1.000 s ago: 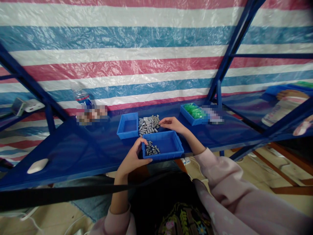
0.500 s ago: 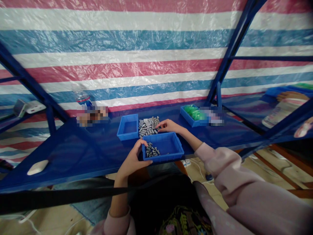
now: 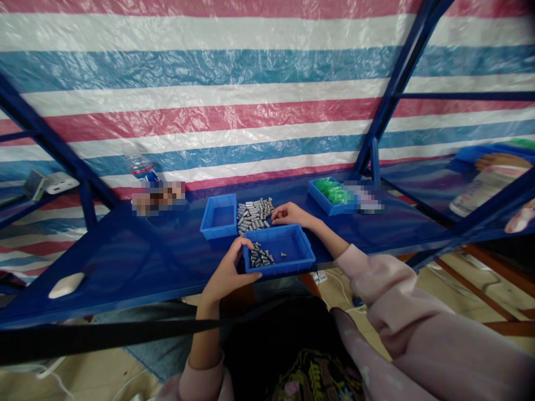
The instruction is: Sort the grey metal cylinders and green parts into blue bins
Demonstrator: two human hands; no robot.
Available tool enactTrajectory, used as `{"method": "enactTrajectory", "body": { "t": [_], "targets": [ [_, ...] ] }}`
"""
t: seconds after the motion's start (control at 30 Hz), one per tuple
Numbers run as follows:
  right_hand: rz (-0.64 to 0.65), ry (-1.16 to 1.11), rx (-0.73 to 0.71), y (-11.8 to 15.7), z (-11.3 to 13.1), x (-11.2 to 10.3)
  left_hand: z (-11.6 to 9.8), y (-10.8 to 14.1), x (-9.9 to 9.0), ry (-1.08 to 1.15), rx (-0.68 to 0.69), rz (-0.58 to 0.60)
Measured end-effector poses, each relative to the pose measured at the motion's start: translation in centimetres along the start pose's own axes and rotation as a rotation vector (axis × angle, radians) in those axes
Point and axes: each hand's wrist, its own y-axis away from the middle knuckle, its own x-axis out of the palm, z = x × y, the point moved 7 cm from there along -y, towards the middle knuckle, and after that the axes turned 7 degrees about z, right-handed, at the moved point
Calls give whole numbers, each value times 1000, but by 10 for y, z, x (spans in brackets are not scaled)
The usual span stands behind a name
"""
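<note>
My left hand [image 3: 229,265] grips the left end of a blue plastic bin [image 3: 295,249] at the table's front edge, thumb along the near wall and fingers over the far corner. Inside that bin, several small metal screws [image 3: 259,257] are heaped at the left, and a single screw [image 3: 283,254] lies apart near the middle. Behind the bin is a pile of metal cylinders and screws [image 3: 254,215] on the table. My right hand [image 3: 288,215] is at the pile's right edge, fingers curled and pinched together; whatever is between the fingertips is too small to make out.
Left of the pile stands a second blue bin [image 3: 220,216]. A bin of green packets [image 3: 330,192] sits at the back right. On the blue table [image 3: 137,256] are a white mouse [image 3: 66,285] and a bottle [image 3: 144,170]. Another person's hand [image 3: 504,161] shows at far right.
A lone screw now lies in the middle of the front bin, where earlier there was only a faint blur. My right hand has shifted slightly right; my left hand keeps its grip.
</note>
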Motion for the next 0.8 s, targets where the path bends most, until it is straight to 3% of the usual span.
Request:
{"method": "enactTrajectory", "body": {
  "t": [0.3, 0.4, 0.5, 0.57, 0.67, 0.8],
  "targets": [
    [21, -568, -64, 18, 28, -9, 1, -1, 1, -10, -14, -14],
    [179, -666, -77, 21, 31, -3, 0, -1, 0, -21, -11, -18],
    [372, -624, -65, 24, 31, 8, 0, -1, 0, -34, -11, -25],
    [427, -611, -57, 25, 32, 11, 0, -1, 0, -40, -10, -27],
    [384, -613, -26, 25, 31, 11, 0, -1, 0, -38, -6, -30],
    [150, -544, -29, 18, 26, 0, 1, -1, -1, -36, -14, -36]
  ]
}}
